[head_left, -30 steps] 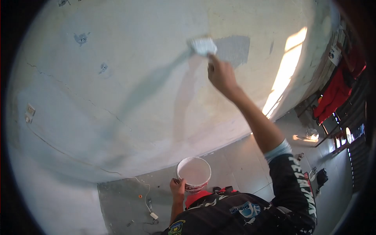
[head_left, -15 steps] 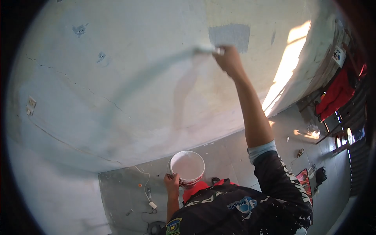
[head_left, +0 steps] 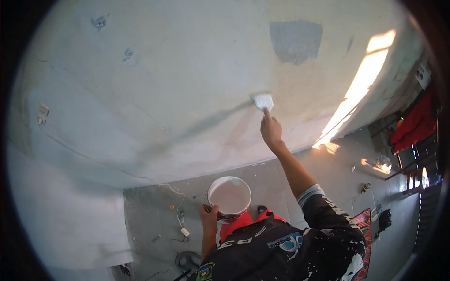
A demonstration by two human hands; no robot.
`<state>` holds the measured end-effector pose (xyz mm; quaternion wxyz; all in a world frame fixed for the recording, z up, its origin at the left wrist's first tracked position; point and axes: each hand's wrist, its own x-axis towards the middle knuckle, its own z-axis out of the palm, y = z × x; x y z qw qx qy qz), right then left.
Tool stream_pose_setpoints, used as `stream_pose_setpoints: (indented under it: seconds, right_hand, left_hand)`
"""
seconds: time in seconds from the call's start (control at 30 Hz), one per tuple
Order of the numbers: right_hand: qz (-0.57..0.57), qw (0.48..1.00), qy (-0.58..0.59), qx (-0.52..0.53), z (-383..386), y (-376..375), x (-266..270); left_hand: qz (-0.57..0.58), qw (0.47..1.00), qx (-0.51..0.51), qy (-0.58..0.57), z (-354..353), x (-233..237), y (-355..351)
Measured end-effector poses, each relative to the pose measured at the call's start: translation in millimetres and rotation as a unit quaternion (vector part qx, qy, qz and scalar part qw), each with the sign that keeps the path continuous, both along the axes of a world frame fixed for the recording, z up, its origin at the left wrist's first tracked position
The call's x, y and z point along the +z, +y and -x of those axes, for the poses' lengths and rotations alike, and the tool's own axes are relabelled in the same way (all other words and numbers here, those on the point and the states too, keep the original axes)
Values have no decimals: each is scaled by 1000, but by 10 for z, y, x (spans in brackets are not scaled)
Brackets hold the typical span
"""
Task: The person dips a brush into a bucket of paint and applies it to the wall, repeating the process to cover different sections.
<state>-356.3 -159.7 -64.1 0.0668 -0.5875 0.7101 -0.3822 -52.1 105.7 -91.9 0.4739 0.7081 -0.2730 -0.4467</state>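
Note:
My right hand is closed round the handle of a wide paintbrush. The bristles point up and rest on or very near the pale wall; contact is hard to tell. Below, my left hand grips the rim of a white paint bucket in front of my body. Pale, pinkish-looking paint fills part of it. Above the brush, a grey patch marks the wall, and bright sunlight falls to its right.
A wall socket feeds a white cable down to an extension block on the grey tiled floor. At right lie a red patterned mat and a small can. Red cloth hangs over a frame behind.
My right hand has moved down the wall with the brush, from beside the grey patch to well below it. The left hand still holds the bucket.

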Motion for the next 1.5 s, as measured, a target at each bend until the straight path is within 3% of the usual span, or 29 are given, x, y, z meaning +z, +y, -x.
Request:
stream_pose_setpoints:
  seconds: [0.07, 0.2, 0.4, 0.47, 0.57, 0.6, 0.67, 0.7, 0.77, 0.83, 0.9, 0.93, 1.0, 1.1, 1.17, 1.23, 1.43, 1.5]
  right_hand:
    - [-147, 988, -54, 12, 32, 36, -418]
    - [-109, 989, -102, 4, 83, 0, -692]
    - [3, 972, -234, 5, 105, -31, 1096]
    - [90, 961, -260, 19, 95, 34, 1386]
    - [122, 962, -241, 47, 44, 239, 1816]
    - [121, 961, -243, 47, 24, 216, 1787]
    - [231, 958, -161, 49, -40, 145, 1616]
    - [228, 959, -164, 49, -72, 69, 1364]
    - [235, 972, -9, 23, -125, -146, 579]
    - [168, 986, -5, 21, -182, -109, -41]
    - [41, 998, -48, 26, -195, 7, -428]
    - [39, 998, -48, 24, -158, 62, -523]
    - [-144, 982, -119, 6, -88, 124, -664]
    - [-158, 971, -180, -19, 110, 115, -784]
    - [-163, 967, -191, -32, 245, 40, -460]
    - [-45, 983, -179, -20, 381, -153, -162]
    - [61, 976, -207, 24, 498, 185, 1531]
    - [76, 976, -204, 32, 466, 242, 1583]
  left_hand:
    - [-13, 1000, -3, -16, 21, 109, -3]
    - [-6, 996, -29, -88, 22, 280, 24]
    - [4, 996, -10, -90, -46, 246, 86]
    - [-20, 998, -9, -66, -76, 232, 103]
    - [-44, 999, -4, -32, -62, 245, 98]
    - [-45, 999, 0, -22, -53, 257, 92]
    - [-40, 999, 0, -16, -98, 190, 97]
    - [-31, 999, 0, -8, -111, 162, 105]
    - [-40, 999, 3, -11, -64, 261, 108]
    - [-44, 999, 2, -14, -77, 252, 79]
    - [-47, 998, 6, -38, -146, 118, 137]
    - [-49, 998, 4, -38, -105, 152, 147]
    - [-23, 999, 24, 3, -61, 242, 145]
    - [-32, 999, 14, -38, -160, 189, 179]
    - [-34, 999, 24, -26, -152, 181, 187]
    - [-37, 999, 35, -12, -131, 157, 194]
    - [-22, 999, 36, 6, -179, 136, 225]
    - [-19, 999, 41, 27, -165, 160, 211]
